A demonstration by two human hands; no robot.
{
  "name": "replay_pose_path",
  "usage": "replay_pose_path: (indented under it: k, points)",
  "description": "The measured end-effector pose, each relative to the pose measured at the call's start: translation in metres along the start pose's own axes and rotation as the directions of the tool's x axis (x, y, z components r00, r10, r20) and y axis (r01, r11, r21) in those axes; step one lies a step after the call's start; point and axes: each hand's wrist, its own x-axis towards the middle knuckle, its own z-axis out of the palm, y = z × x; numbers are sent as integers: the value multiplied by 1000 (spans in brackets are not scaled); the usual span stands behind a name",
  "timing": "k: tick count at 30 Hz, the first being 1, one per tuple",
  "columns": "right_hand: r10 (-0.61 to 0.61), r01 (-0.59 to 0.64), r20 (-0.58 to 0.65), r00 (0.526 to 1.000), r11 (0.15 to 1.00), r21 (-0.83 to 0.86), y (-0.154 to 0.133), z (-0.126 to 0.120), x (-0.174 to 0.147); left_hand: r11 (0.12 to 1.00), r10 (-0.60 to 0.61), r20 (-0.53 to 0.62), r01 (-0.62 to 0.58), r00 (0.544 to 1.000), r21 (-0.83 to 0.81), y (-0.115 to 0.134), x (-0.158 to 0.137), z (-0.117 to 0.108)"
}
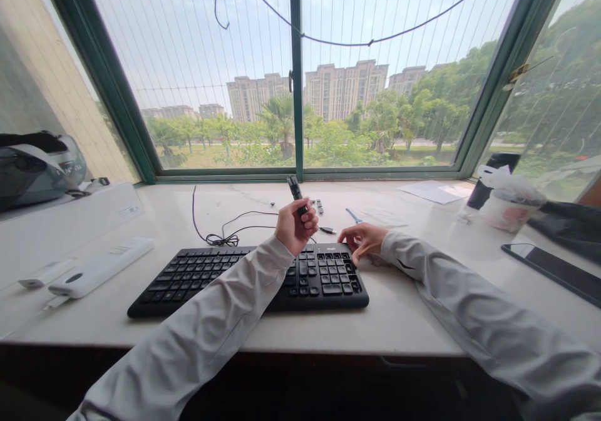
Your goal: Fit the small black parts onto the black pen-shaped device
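The left hand [295, 224] is closed around a small black stick-shaped device [295, 192], above the back edge of the black keyboard [211, 277]. The device's long axis points up and slightly left; its lower part is hidden in the fist. The right hand [361, 239], fingers curled and holding nothing, touches the keyboard's right corner. The sill [399, 308] beside it is free.

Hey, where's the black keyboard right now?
The black keyboard lies mid-frame on the white sill, under the left hand, with the right hand at its far right corner.
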Motion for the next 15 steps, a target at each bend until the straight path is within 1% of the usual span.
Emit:
replay_pose_path:
  k: [3, 6, 11, 15]
  points:
    - [-1, 1, 7, 1000, 1000, -28, 0, -2, 0, 996, -59, 23, 57, 998, 67, -12, 0, 2]
    - [-9, 9, 0, 1000, 999, -51, -1, -3, 0, 987, -91, 29, 86, 995, 132, -20, 2, 1]
    - [-18, 18, -6, 1000, 999, -51, 2, -2, 0, 978, -108, -29, 111, 994, 179, -31, 10, 3]
    - [-42, 41, -24, 999, 998, -47, 0, -1, -2, 963, -125, -69, 137, 990, 232, -48, 19, 11]
